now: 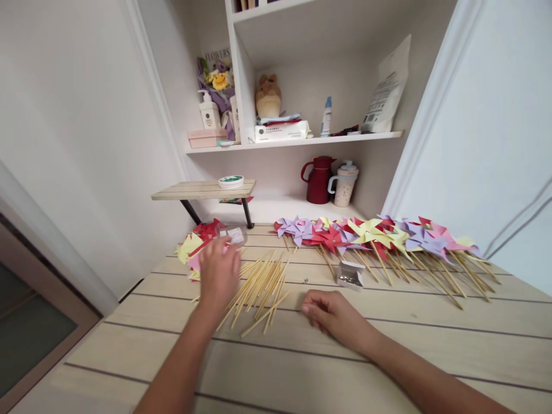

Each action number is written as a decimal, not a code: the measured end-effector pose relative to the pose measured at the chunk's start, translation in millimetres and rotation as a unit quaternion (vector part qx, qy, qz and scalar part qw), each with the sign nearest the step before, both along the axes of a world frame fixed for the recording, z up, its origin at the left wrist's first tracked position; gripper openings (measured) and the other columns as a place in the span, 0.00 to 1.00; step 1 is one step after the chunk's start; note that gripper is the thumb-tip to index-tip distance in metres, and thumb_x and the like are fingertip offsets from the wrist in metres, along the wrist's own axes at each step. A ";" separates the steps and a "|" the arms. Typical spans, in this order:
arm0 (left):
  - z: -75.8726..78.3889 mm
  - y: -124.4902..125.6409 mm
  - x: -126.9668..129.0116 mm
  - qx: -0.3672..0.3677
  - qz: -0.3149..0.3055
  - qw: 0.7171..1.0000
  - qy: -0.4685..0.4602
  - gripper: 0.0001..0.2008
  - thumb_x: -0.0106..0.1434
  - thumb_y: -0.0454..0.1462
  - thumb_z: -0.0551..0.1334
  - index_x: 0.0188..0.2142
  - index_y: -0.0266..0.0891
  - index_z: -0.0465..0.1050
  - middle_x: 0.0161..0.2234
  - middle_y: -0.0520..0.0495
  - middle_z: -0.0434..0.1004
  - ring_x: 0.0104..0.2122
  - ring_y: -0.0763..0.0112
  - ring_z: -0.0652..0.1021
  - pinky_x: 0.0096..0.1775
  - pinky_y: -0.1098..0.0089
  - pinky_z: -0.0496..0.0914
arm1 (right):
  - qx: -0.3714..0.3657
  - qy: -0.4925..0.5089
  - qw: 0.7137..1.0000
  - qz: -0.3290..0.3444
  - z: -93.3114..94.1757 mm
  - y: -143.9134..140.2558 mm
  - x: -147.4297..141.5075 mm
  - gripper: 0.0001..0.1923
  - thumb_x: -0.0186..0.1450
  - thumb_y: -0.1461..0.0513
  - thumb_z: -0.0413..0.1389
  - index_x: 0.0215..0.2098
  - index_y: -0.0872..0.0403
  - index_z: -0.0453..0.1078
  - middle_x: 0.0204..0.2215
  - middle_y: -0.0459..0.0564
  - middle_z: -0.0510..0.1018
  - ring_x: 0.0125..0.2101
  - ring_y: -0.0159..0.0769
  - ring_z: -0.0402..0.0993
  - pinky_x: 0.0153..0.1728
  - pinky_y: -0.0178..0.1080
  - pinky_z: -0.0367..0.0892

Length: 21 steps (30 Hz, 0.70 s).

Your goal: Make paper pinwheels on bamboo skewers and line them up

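A: Far left of the worktop [388, 345]?
B: One loose stack of folded paper pieces [194, 244], red, yellow and pink; sheets overlap, count not readable. One small clear packet [235, 234] lies at its right edge.

A: Left hand?
B: Left hand [219, 271] is over the right edge of that stack, back of the hand to the camera. Fingers point away and blur; I cannot tell if they are grasping anything.

A: Next along?
B: One pile of bare wooden sticks [259, 287], fanned, just right of the left hand. Well over a dozen; exact number not countable.

A: Right hand?
B: Right hand [332, 313] rests on the worktop near the sticks' right side, fingers curled loosely under, nothing seen in them.

A: Beyond it?
B: One small open silver box [350, 275]. Behind, one row of finished paper pinwheels [379, 236] on sticks, purple, red, yellow, pink; too overlapped to count.

A: Back wall?
B: One red jug [318, 179], one speckled lidded mug [344, 184].
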<state>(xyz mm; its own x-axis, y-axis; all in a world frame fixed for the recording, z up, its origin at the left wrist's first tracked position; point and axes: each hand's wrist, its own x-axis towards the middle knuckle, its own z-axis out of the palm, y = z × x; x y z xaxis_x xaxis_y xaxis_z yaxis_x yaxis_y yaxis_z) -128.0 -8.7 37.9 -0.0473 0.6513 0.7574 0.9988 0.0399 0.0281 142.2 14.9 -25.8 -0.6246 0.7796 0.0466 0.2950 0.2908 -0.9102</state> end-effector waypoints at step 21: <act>-46.2 -18.2 -126.0 -0.240 0.061 0.967 -0.055 0.29 0.67 0.48 0.54 0.66 0.45 0.61 0.68 0.38 0.59 0.66 0.46 0.60 0.60 0.44 0.55 | -0.058 0.017 0.997 0.041 7.1 1.8 5.8 0.10 0.64 0.59 0.55 0.27 0.54 0.68 0.20 0.43 0.69 0.23 0.31 0.64 0.26 0.33 0.58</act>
<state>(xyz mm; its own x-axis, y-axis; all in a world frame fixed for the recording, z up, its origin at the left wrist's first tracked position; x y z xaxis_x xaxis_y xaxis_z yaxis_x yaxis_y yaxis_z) -254.0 -26.9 -8.3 -0.2080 0.9111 0.3558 0.9781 0.1910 0.0827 148.0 16.7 -18.6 -0.6867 0.7267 -0.0189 0.2426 0.2046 -0.9483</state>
